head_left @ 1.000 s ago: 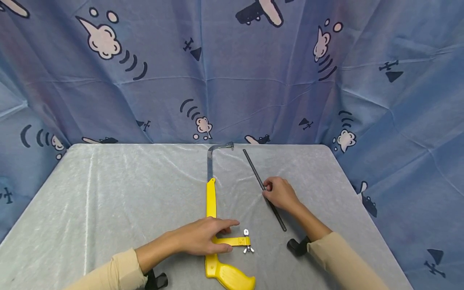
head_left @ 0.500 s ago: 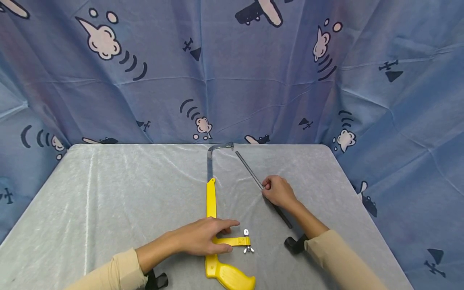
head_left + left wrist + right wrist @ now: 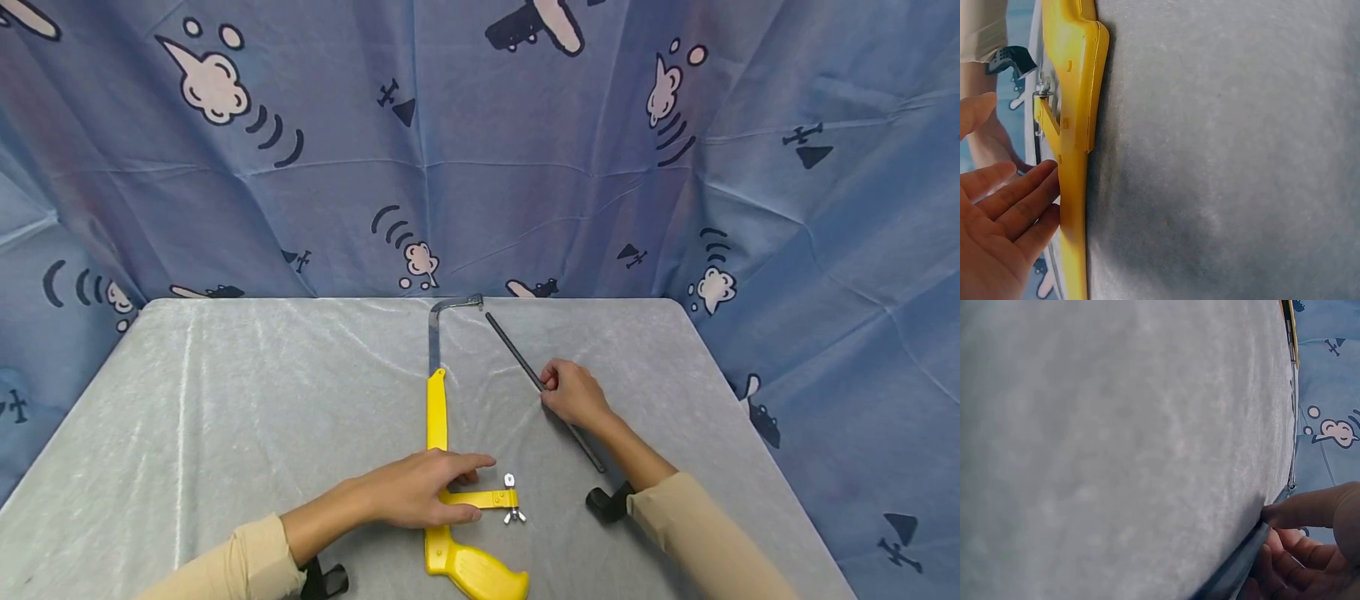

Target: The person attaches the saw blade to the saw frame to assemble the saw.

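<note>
A yellow hacksaw frame (image 3: 437, 410) without a blade fitted lies on the table, its handle towards me and its bent metal end at the far edge. My left hand (image 3: 416, 490) rests on the frame near the short yellow arm with the wing nut (image 3: 514, 517). In the left wrist view, extended fingers (image 3: 1029, 203) touch the side of the frame. To the right, my right hand (image 3: 576, 395) pinches a dark hacksaw blade (image 3: 513, 350) near its middle, between thumb and fingers. The blade slants, its far tip close to the frame's bent end. My right fingertips partly hide it.
A grey velvety cloth covers the table (image 3: 300, 375). Behind and around it hangs a blue curtain (image 3: 480, 167) with airplane and cloud prints. Black wrist-worn devices (image 3: 609, 505) sit below both wrists.
The blade's far tip has swung left towards the frame's bent end, and its near end has shifted right. My right hand has moved slightly; the left hand and the frame stay put.
</note>
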`<state>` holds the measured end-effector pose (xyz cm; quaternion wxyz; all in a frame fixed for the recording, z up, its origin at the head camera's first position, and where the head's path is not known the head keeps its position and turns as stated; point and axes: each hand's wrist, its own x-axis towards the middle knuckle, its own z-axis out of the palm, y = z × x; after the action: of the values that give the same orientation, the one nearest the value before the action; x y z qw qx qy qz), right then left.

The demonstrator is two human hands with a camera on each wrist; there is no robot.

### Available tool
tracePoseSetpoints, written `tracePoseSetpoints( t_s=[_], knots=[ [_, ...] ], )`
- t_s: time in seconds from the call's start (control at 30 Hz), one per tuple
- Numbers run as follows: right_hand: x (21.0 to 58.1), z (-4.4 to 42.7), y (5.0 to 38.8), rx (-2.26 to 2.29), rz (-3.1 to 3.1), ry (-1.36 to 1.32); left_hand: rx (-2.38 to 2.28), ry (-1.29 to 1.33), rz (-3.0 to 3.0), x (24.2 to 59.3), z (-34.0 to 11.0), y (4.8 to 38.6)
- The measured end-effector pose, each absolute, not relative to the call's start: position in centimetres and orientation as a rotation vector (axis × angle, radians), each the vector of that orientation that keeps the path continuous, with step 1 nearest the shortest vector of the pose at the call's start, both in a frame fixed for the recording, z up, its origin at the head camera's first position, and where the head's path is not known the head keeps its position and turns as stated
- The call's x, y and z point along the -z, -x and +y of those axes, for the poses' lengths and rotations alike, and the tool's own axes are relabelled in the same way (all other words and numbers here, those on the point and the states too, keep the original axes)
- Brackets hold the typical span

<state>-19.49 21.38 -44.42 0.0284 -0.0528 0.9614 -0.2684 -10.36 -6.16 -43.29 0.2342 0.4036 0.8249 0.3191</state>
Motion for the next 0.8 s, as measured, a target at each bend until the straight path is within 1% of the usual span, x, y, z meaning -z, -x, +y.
tracePoseSetpoints(
  t_s=[0.43,0.8],
  knots=[
    [44.26,21.21,19.76,0.905,2.935,0.278,-0.929,-1.111,2.226,43.35,-6.11,10.37],
    [43.94,21.45,20.0,1.031,2.797,0.299,-0.943,-1.087,2.181,43.35,-5.92,10.56]
  ],
)
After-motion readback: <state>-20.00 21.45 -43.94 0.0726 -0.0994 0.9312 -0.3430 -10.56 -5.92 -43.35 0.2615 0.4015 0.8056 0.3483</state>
